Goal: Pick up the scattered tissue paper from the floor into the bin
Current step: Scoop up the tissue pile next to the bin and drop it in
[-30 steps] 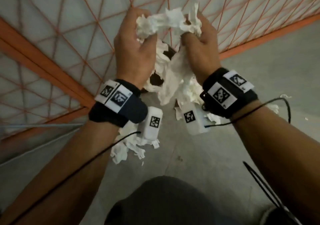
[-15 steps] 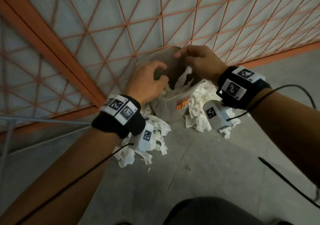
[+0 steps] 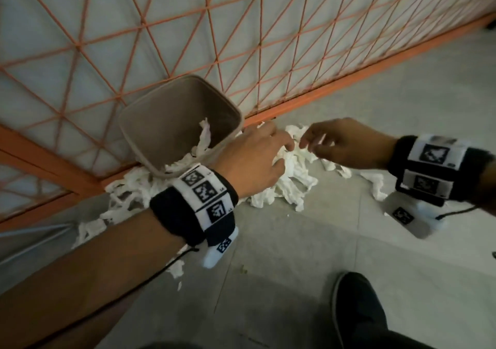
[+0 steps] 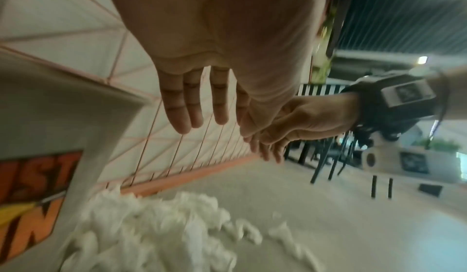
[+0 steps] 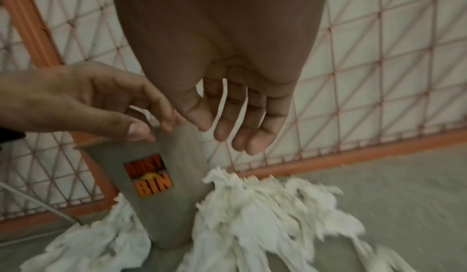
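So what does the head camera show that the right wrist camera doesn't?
Only the head view looks down into the bin, where some tissue already lies, and shows a dark shoe and both wristbands. Only the right wrist view shows the orange label on the bin's side and the right hand's straight, empty fingers from beneath. Both show the left hand, the white tissue pile beside the bin, and the orange mesh fence.

The grey square bin (image 3: 150, 123) looks like matt, smooth plastic, with a glossy orange printed label (image 5: 149, 176) on its side. The white torn tissue paper (image 3: 290, 177) is soft, crumpled and matt. The pale grey floor (image 3: 295, 268) looks like smooth, dull tile or concrete. The orange lattice fence (image 3: 241, 40) appears to be painted metal over a matt white panel (image 3: 80, 13).
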